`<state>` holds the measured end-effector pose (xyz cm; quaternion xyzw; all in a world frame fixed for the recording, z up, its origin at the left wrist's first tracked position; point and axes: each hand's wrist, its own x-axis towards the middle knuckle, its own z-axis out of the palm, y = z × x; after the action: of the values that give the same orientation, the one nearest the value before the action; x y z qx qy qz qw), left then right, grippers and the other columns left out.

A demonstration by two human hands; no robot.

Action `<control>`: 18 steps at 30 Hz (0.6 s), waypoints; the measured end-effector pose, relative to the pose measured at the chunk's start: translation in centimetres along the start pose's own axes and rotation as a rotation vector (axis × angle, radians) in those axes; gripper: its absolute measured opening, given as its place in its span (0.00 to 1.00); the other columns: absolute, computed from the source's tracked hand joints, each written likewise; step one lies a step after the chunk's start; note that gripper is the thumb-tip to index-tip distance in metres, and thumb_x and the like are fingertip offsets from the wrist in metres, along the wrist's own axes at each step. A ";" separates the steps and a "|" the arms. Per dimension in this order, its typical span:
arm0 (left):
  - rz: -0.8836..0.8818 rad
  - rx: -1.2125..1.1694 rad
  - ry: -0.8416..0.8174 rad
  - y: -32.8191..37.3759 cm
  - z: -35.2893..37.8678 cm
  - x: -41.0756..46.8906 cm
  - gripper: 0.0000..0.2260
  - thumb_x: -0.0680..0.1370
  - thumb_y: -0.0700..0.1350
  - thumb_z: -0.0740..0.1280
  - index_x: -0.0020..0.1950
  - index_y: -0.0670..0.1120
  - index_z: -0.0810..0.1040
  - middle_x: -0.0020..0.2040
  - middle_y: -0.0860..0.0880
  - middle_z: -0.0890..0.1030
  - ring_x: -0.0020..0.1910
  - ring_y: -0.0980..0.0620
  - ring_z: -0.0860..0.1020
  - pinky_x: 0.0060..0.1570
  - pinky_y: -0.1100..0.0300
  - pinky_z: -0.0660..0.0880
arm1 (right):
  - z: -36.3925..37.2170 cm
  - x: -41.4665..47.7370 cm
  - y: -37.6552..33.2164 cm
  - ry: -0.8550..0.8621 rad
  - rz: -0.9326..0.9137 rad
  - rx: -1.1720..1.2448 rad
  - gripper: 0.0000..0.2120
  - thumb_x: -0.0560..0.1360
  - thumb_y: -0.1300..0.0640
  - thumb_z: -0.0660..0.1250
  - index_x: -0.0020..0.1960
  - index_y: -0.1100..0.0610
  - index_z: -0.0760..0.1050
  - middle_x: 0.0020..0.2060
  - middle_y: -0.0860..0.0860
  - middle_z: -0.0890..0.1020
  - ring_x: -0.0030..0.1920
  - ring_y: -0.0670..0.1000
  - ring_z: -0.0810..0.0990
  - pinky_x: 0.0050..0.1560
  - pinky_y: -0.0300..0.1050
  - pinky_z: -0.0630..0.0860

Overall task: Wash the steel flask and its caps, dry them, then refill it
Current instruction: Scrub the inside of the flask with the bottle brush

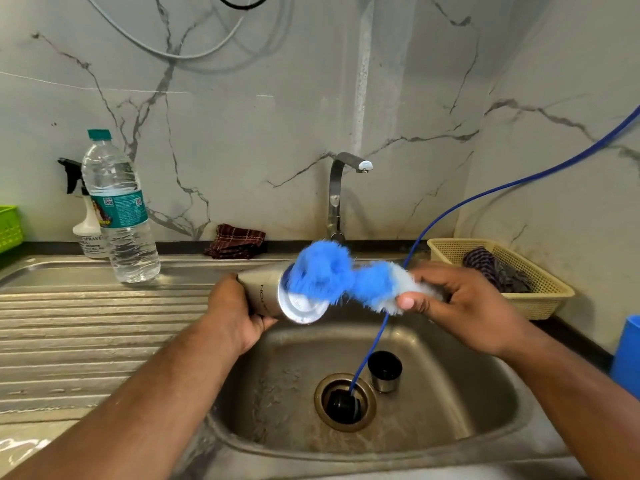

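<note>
Steel flask (263, 292): held level over the sink (450, 393), one round end turned to the camera; cannot tell whether mouth or base.
Handling: rigid metal, probably wet and slick, likely light while empty; best gripped around the mid-body with the whole palm, not by the smooth end.
Far left: green basket (8, 226) at the frame edge, then spray bottle (86, 223) just behind clear water bottle (121, 216), both upright on the counter (86, 323).
Back ledge: folded checked cloth (237, 240), left of the tap (337, 195).
Left hand (235, 313): wrapped around the flask body from below, fingers curled behind it.
Brush (329, 271): blue and white bristles, soft and springy, head pressed against the flask's near end.
Caps: black stopper (343, 405) sitting in the drain, steel cup cap (384, 374) upright just beside it on the basin floor.
Blue hose (485, 195): trailing from the right wall down into the drain.
Right hand (460, 306): closed on the white end of the brush, thumb forward.
Far right: beige basket (540, 299) holding a striped cloth (495, 268); blue container (627, 355) cut off by the edge.
Count: one flask, two caps, one brush, two bottles, two baskets, two cloths.
Stage: judged as scrubbing; caps not yet washed.
</note>
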<state>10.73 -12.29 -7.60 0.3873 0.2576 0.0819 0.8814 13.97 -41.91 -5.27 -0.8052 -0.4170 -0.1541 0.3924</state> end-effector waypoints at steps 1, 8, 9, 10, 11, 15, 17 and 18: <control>-0.003 0.001 -0.010 -0.1 0.0 0.0 0.15 0.85 0.47 0.56 0.62 0.42 0.78 0.56 0.39 0.85 0.52 0.40 0.84 0.33 0.44 0.84 | 0.4 0.0 -0.2 -0.046 -0.018 0.015 0.11 0.72 0.38 0.71 0.46 0.45 0.83 0.41 0.42 0.81 0.40 0.44 0.79 0.38 0.35 0.71; 0.003 0.013 0.004 -0.2 0.1 -0.3 0.16 0.85 0.48 0.56 0.64 0.43 0.78 0.58 0.39 0.84 0.56 0.40 0.83 0.44 0.42 0.84 | 0.3 0.1 -0.5 -0.096 -0.010 0.013 0.07 0.76 0.41 0.72 0.44 0.43 0.83 0.39 0.42 0.81 0.39 0.43 0.79 0.37 0.35 0.71; 0.006 0.019 0.005 -0.2 0.0 -0.4 0.16 0.85 0.48 0.56 0.64 0.43 0.78 0.60 0.40 0.84 0.58 0.40 0.83 0.48 0.42 0.83 | 0.0 0.0 -0.5 -0.158 0.013 0.042 0.08 0.76 0.42 0.73 0.44 0.45 0.83 0.38 0.42 0.81 0.38 0.42 0.79 0.36 0.34 0.70; 0.010 0.025 0.010 -0.1 0.1 -0.4 0.16 0.84 0.48 0.56 0.64 0.43 0.78 0.61 0.40 0.83 0.58 0.40 0.83 0.51 0.42 0.82 | -0.4 -0.1 -0.5 -0.158 0.037 0.049 0.09 0.75 0.41 0.74 0.43 0.46 0.83 0.38 0.41 0.81 0.37 0.40 0.78 0.36 0.32 0.69; 0.018 0.031 0.016 -0.1 0.1 -0.5 0.16 0.85 0.48 0.56 0.64 0.43 0.78 0.62 0.40 0.83 0.58 0.40 0.83 0.52 0.42 0.82 | -0.9 -0.2 -0.2 -0.105 0.061 0.044 0.11 0.74 0.38 0.73 0.42 0.45 0.83 0.37 0.40 0.81 0.37 0.40 0.78 0.37 0.30 0.68; 0.034 0.049 0.029 -0.2 0.4 -0.6 0.16 0.85 0.49 0.55 0.61 0.43 0.77 0.61 0.40 0.83 0.58 0.40 0.83 0.47 0.44 0.83 | -0.8 -0.1 -0.4 0.007 0.063 -0.011 0.11 0.71 0.36 0.70 0.41 0.42 0.81 0.35 0.39 0.80 0.35 0.39 0.76 0.36 0.30 0.67; 0.019 0.052 0.012 -0.4 0.3 -0.6 0.16 0.86 0.50 0.54 0.58 0.44 0.78 0.59 0.40 0.84 0.58 0.40 0.83 0.44 0.44 0.83 | 0.3 0.1 -0.9 -0.104 0.042 0.056 0.09 0.75 0.41 0.74 0.43 0.46 0.83 0.36 0.42 0.81 0.35 0.39 0.77 0.36 0.31 0.68; 0.017 0.055 0.009 -0.5 0.3 -0.4 0.16 0.85 0.50 0.54 0.59 0.44 0.79 0.59 0.41 0.84 0.58 0.40 0.83 0.43 0.45 0.84 | 0.5 0.1 -1.0 -0.155 0.049 0.083 0.11 0.75 0.42 0.74 0.44 0.49 0.84 0.37 0.43 0.82 0.36 0.39 0.77 0.37 0.31 0.69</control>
<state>10.48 -12.93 -7.62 0.4131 0.2603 0.0840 0.8686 13.18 -41.14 -4.99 -0.8077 -0.4325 -0.0644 0.3956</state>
